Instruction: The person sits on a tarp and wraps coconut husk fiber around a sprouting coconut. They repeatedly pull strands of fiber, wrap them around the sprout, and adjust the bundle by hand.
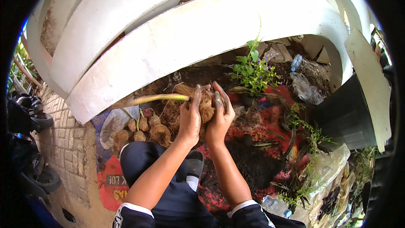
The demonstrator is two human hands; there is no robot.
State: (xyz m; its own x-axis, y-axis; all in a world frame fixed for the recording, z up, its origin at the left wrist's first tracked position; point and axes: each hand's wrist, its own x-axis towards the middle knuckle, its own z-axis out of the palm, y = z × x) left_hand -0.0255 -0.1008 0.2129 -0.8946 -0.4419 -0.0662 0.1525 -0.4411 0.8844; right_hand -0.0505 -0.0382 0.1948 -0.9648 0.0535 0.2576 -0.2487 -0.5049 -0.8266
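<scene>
Between my two palms is a clump of brown, hairy husk fibre (206,109), with loose strands sticking out. My left hand (192,116) presses it from the left and my right hand (221,116) from the right, fingers pointing away from me. A yellow-green shoot (160,98) juts leftward from beside my left fingers; whether it grows out of the clump is hidden. More husk fibre (171,112) lies just left of my left hand. Several small, round, brown sprouted nuts (143,123) sit on the ground farther left. Dark soil marks my fingers.
Dark soil (249,166) is heaped on a red printed sheet (112,181). A leafy purple-flowered plant (255,74) stands beyond my hands. White curved panels (202,25) arch across the far side. At right are a black pot (344,116) and plastic bottles (276,206); paving (63,139) runs left.
</scene>
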